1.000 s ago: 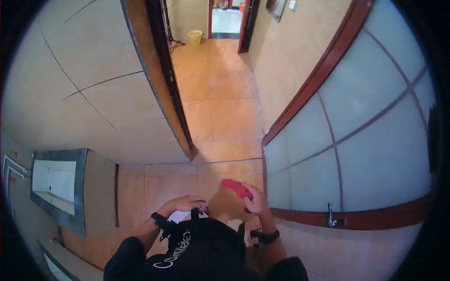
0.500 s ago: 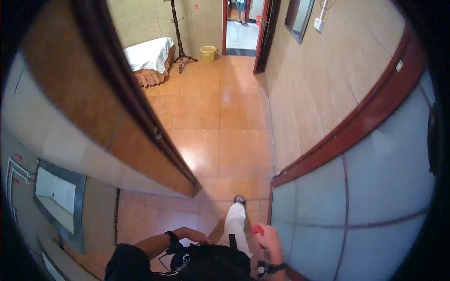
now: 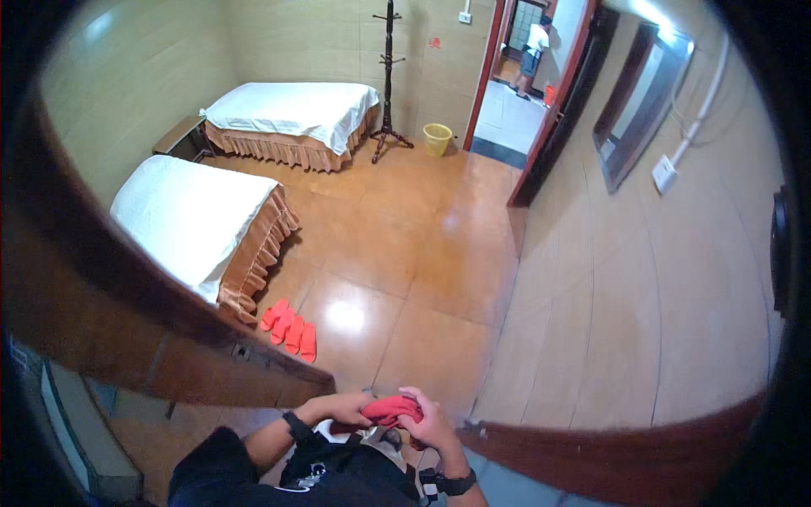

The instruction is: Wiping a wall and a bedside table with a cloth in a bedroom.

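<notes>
Our left hand [image 3: 345, 407] and right hand [image 3: 433, 425] pinch the red cloth [image 3: 390, 411] between fingers, and if we slacken, it could fall.

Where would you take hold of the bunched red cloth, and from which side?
Probably by its two ends, one hand from each side. The red cloth lies bunched crosswise in front of the body, so each end faces a hand: the right hand grips the right end, and the left hand's fingers meet the left. Limp folds suggest pinching several layers together.
</notes>
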Tool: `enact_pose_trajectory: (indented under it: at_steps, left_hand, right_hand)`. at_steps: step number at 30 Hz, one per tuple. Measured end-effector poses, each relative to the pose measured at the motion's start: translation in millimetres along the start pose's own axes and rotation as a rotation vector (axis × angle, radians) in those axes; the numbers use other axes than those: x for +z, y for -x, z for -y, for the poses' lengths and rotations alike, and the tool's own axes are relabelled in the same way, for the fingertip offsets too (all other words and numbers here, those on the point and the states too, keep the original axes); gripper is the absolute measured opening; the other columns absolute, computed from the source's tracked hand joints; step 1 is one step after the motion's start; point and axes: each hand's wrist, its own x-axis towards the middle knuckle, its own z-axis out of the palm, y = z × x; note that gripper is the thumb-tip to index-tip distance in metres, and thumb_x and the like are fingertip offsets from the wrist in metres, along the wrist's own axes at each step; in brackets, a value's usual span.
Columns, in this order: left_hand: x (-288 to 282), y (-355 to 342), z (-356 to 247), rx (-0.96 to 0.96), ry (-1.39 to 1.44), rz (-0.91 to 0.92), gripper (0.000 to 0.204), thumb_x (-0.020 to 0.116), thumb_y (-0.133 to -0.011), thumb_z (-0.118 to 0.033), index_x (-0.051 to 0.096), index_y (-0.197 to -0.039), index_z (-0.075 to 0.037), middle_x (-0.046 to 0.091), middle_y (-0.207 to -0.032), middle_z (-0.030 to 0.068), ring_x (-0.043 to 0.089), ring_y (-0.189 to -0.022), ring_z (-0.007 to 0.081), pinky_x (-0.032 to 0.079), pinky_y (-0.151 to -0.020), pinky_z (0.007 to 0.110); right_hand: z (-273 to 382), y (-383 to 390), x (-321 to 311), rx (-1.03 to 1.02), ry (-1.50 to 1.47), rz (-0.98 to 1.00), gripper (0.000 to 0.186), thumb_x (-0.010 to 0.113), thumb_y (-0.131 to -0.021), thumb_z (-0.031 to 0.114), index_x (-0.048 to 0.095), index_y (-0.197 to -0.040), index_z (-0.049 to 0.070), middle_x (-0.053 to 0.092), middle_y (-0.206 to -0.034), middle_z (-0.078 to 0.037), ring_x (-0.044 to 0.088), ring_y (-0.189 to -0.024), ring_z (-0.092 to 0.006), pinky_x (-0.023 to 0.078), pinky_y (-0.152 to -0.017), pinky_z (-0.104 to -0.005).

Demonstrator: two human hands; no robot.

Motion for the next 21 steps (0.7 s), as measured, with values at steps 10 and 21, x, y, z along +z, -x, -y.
enact_pose_trajectory:
  at_steps: [10, 21]
  left_hand:
    - [-247.4, -100.7, 73.6, -0.226, -0.518, -0.536, 0.029, 0.066, -0.073, -0.026, 0.062, -0.099, -0.014, 0.066, -0.090, 0.0116, 0.063, -0.088, 0.0310, 0.047, -0.076, 0.044]
    - [-453.8, -138.5, 144.3, -0.324, -0.449, -0.848, 0.023, 0.064, -0.073, -0.020, 0.060, -0.095, -0.014, 0.063, -0.096, 0.0072, 0.059, -0.096, 0.0270, 0.043, -0.079, 0.046]
  right_hand:
    - [-103.9, -237.2, -37.3, 0.161, 0.810, 0.338, 0.064, 0.067, -0.076, 0.035, 0.040, -0.130, 0.016, 0.065, -0.087, -0.023, 0.063, -0.078, -0.0417, 0.052, -0.069, -0.0480]
    - [-42.2, -538.4, -112.4, 0.123, 0.702, 0.421, 0.051, 0.063, -0.070, 0.017, 0.052, -0.120, 0.010, 0.063, -0.098, -0.023, 0.060, -0.095, -0.0396, 0.048, -0.081, -0.0453]
